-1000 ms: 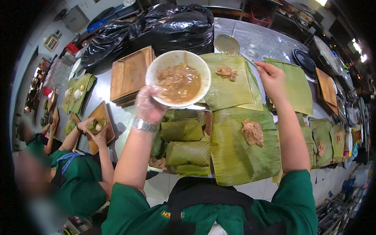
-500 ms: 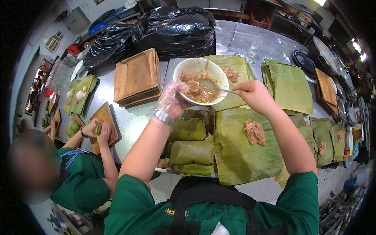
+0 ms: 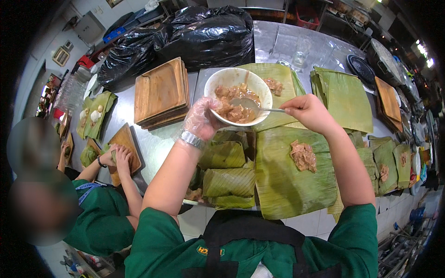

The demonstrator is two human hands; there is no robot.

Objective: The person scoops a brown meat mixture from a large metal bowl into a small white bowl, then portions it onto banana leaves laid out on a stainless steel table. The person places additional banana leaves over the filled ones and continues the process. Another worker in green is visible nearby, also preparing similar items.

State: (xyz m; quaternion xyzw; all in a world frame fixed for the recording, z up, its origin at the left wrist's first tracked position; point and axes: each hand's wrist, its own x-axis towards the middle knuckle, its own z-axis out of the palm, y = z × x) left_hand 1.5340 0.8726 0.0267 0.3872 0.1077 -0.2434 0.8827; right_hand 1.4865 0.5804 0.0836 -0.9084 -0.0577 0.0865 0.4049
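Observation:
My left hand [image 3: 202, 119], in a clear plastic glove, grips the near left rim of a white bowl [image 3: 212, 79]. Chunks of brown meat in sauce [image 3: 227, 95] fill part of the bowl. With its fingers closed, my right hand [image 3: 309, 113] holds the handle of a metal spoon [image 3: 248, 104], whose head dips into the meat. Below the right wrist lies a wide banana leaf [image 3: 282, 185] with a heap of meat [image 3: 303, 156] on it. Another leaf [image 3: 264, 74] behind the bowl carries a smaller portion. Folded leaf parcels [image 3: 228, 182] sit by my left forearm.
Square wooden plates [image 3: 160, 88] are stacked left of the bowl, before black plastic bags [image 3: 204, 39]. Cut banana leaves [image 3: 343, 99] lie in a pile at the right. At the left, a co-worker's hands [image 3: 118, 156] handle a leaf parcel over a wooden plate [image 3: 132, 143].
The spoon has shifted slightly within the meat, and my right hand has moved a little rightward. My left hand keeps hold of the bowl. The co-worker's hands have changed position around the parcel.

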